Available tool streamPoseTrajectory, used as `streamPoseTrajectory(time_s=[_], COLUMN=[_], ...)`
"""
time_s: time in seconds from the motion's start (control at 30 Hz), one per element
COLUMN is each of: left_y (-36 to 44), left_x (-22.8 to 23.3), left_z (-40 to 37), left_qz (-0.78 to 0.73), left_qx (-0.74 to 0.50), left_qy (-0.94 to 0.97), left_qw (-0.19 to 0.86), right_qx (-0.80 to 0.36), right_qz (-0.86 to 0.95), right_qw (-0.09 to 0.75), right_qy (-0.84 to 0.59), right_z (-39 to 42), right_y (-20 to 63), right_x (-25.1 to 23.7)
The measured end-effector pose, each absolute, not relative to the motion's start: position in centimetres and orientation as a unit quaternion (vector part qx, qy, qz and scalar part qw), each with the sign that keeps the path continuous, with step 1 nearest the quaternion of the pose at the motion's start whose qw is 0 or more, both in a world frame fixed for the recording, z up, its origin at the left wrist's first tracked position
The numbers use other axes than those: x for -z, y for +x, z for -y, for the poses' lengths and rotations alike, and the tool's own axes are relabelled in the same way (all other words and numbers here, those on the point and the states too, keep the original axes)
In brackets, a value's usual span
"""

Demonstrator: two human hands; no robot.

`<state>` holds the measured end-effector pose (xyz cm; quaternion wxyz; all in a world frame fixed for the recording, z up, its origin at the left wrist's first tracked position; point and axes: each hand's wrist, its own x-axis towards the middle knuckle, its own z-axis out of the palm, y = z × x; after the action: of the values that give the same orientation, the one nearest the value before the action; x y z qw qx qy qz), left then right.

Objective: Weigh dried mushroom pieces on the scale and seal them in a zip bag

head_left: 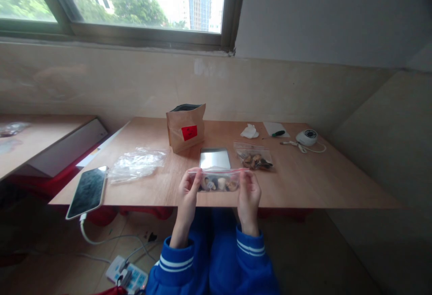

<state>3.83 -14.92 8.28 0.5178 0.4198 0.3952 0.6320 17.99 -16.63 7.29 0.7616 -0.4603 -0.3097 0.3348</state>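
Small zip bag (pixel 218 181) w/ dark and pale bits is being held at lower centre of frame, just above the tabletop (pixel 303 182) near edge. Long axis lying left-right; left hand (pixel 187 188) and right hand (pixel 249 191) fingers are being pinched on opposite ends, equally near.

From my remote seat I saw a low wooden table (pixel 303 182) set against a beige wall (pixel 118 83), daylight coming through a dark-framed window (pixel 135 2) above it, and a second table (pixel 37 137) off its left edge.
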Motion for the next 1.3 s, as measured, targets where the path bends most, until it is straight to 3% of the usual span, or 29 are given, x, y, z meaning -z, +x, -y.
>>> streamPoseTrajectory(time_s=[0.2, 0.63, 1.03, 1.3], left_y=[3.7, 2.4, 2.3, 2.2], left_x=[-7.5, -7.2, -7.8, -7.3], left_z=[14.7, 14.9, 15.5, 15.0], left_qz=[-0.378, -0.391, -0.46, -0.429], left_qx=[-0.637, -0.61, -0.627, -0.625], left_qy=[0.386, 0.441, 0.457, 0.443], left_qw=[0.55, 0.529, 0.431, 0.479], right_qx=[-0.422, -0.336, -0.347, -0.363], right_qz=[0.331, 0.356, 0.388, 0.402], right_qw=[0.736, 0.718, 0.692, 0.662], right_qy=[-0.413, -0.495, -0.5, -0.518], right_z=[16.7, 16.9, 17.1, 17.3], right_y=[17.5, 18.5, 18.6, 18.6], right_x=[-7.0, -6.1, -6.3, -6.5])
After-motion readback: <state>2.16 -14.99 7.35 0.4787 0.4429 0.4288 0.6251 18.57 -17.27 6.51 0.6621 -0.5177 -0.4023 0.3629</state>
